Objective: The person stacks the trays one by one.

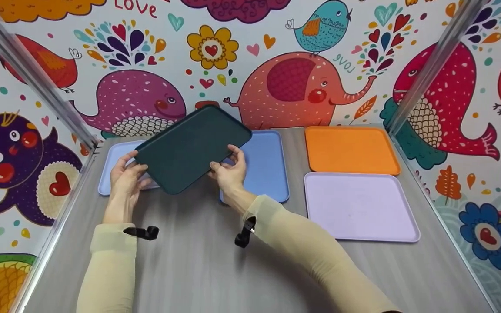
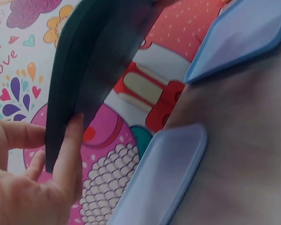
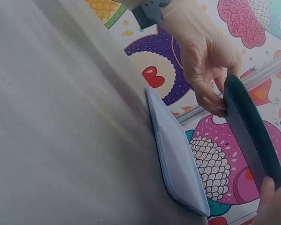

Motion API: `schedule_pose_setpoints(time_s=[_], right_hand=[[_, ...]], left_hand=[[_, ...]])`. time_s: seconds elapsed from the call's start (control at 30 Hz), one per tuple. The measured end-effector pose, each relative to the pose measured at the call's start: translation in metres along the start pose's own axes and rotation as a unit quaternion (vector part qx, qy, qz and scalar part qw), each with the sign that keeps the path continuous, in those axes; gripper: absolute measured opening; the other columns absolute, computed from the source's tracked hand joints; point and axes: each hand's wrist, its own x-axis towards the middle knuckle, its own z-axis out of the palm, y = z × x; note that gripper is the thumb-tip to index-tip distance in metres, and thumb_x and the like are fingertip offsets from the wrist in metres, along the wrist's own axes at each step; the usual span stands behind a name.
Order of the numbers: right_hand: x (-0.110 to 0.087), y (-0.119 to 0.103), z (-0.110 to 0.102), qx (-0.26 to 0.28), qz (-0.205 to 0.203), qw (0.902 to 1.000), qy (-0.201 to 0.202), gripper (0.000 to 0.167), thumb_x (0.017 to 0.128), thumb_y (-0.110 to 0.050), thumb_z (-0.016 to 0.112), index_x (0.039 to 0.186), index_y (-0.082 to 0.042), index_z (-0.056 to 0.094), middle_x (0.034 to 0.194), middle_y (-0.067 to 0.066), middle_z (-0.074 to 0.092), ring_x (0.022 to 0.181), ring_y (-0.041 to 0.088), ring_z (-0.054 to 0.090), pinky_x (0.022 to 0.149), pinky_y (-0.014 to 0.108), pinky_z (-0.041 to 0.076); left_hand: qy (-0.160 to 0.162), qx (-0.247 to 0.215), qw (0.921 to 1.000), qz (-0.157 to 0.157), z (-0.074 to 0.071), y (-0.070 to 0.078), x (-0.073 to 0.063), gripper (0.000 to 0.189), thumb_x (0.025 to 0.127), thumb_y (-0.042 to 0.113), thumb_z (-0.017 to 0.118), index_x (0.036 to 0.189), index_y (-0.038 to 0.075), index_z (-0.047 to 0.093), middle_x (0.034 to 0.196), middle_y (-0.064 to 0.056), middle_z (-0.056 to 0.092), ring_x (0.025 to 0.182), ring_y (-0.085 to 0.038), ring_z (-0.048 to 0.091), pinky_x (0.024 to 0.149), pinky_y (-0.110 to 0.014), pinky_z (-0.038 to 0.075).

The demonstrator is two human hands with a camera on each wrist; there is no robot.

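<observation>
Both hands hold a dark green tray [image 1: 194, 150] tilted in the air above the table. My left hand [image 1: 126, 176] pinches its left end between thumb and fingers, which the left wrist view shows on both faces of the tray [image 2: 79, 70]. Along the near edge, the right hand [image 1: 231, 169] grips with thumb and fingers. Behind and below the green tray lie a pale blue tray [image 1: 110, 167] at the left and a blue tray [image 1: 268, 165] in the middle, both partly hidden by it and the hands.
At the right, an orange tray [image 1: 352, 150] lies behind a lilac tray [image 1: 361, 206], their edges close together. The grey table [image 1: 198, 261] is bordered by walls with printed cartoon animals [image 1: 294, 91]. Metal rails [image 1: 37, 69] run up the corners.
</observation>
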Motion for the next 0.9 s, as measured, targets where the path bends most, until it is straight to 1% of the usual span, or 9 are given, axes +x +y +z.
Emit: schedule_pose_setpoints(time_s=[0.1,0.2,0.27,0.37,0.43,0.5,0.7,0.83,0.9], right_hand=[[0.002,-0.001,-0.004,0.004,-0.002,0.9999,-0.013,0.074,0.091,0.018,0.074,0.154,-0.015,0.057,0.144,0.016,0.058,0.084,0.018,0.067,0.068,0.033,0.066],[0.005,-0.004,-0.011,-0.006,-0.001,0.9993,-0.036,0.072,0.091,0.015,0.073,0.155,-0.016,0.059,0.144,0.016,0.059,0.079,0.016,0.067,0.065,0.031,0.064],[0.009,-0.005,-0.017,-0.019,-0.002,0.9985,-0.052,0.072,0.091,0.013,0.073,0.156,-0.017,0.06,0.143,0.016,0.061,0.079,0.015,0.068,0.063,0.029,0.062],[0.016,-0.007,-0.028,-0.038,0.001,0.9966,-0.073,0.071,0.092,0.011,0.072,0.157,-0.016,0.061,0.143,0.018,0.064,0.084,0.016,0.073,0.062,0.029,0.064],[0.021,-0.008,-0.034,-0.045,0.004,0.9953,-0.086,0.072,0.091,0.012,0.072,0.157,-0.014,0.061,0.142,0.018,0.065,0.086,0.016,0.074,0.062,0.029,0.065],[0.026,-0.01,-0.039,-0.044,0.012,0.9939,-0.101,0.073,0.091,0.013,0.071,0.158,-0.013,0.061,0.143,0.019,0.065,0.089,0.017,0.075,0.064,0.031,0.067],[0.041,-0.019,-0.055,-0.039,0.025,0.9883,-0.146,0.078,0.088,0.018,0.068,0.16,-0.01,0.061,0.146,0.022,0.065,0.096,0.02,0.074,0.063,0.033,0.068],[0.047,-0.025,-0.062,-0.055,0.032,0.9818,-0.179,0.08,0.089,0.018,0.068,0.163,-0.01,0.058,0.147,0.022,0.066,0.091,0.019,0.073,0.06,0.031,0.066],[0.05,-0.027,-0.065,-0.064,0.035,0.9785,-0.193,0.08,0.089,0.017,0.068,0.164,-0.011,0.057,0.147,0.022,0.066,0.088,0.017,0.072,0.059,0.029,0.065]], left_hand=[[-0.02,0.022,0.9996,-0.003,-0.009,0.012,0.007,0.045,0.108,-0.007,0.058,0.143,0.021,0.057,0.118,0.002,0.069,0.094,-0.009,0.077,0.069,-0.029,0.067],[-0.063,0.066,0.9958,-0.007,-0.021,0.025,0.013,0.036,0.11,-0.002,0.061,0.136,0.023,0.059,0.11,0.007,0.074,0.093,-0.008,0.076,0.073,-0.029,0.068],[-0.097,0.095,0.9907,-0.01,-0.029,0.033,0.016,0.03,0.111,0.003,0.063,0.132,0.025,0.06,0.106,0.008,0.077,0.093,-0.008,0.076,0.076,-0.03,0.068],[-0.145,0.124,0.9814,-0.021,-0.038,0.041,0.017,0.025,0.112,0.011,0.067,0.133,0.025,0.062,0.105,0.008,0.079,0.094,-0.009,0.078,0.079,-0.031,0.069],[-0.175,0.128,0.9759,-0.026,-0.041,0.044,0.017,0.024,0.113,0.014,0.067,0.135,0.024,0.064,0.105,0.006,0.081,0.093,-0.01,0.08,0.08,-0.033,0.069],[-0.207,0.129,0.9692,-0.03,-0.045,0.045,0.016,0.027,0.114,0.016,0.065,0.14,0.023,0.064,0.111,0.005,0.082,0.094,-0.012,0.081,0.081,-0.035,0.07],[-0.291,0.124,0.9478,-0.043,-0.042,0.043,0.018,0.037,0.116,0.014,0.06,0.151,0.026,0.059,0.135,0.004,0.081,0.104,-0.016,0.085,0.081,-0.037,0.071],[-0.318,0.135,0.9373,-0.046,-0.032,0.04,0.023,0.044,0.116,0.007,0.058,0.155,0.028,0.056,0.136,0.002,0.081,0.108,-0.016,0.084,0.081,-0.037,0.071],[-0.321,0.147,0.9344,-0.044,-0.027,0.038,0.026,0.049,0.115,0.004,0.058,0.16,0.025,0.052,0.133,0.001,0.081,0.107,-0.015,0.084,0.081,-0.038,0.071]])
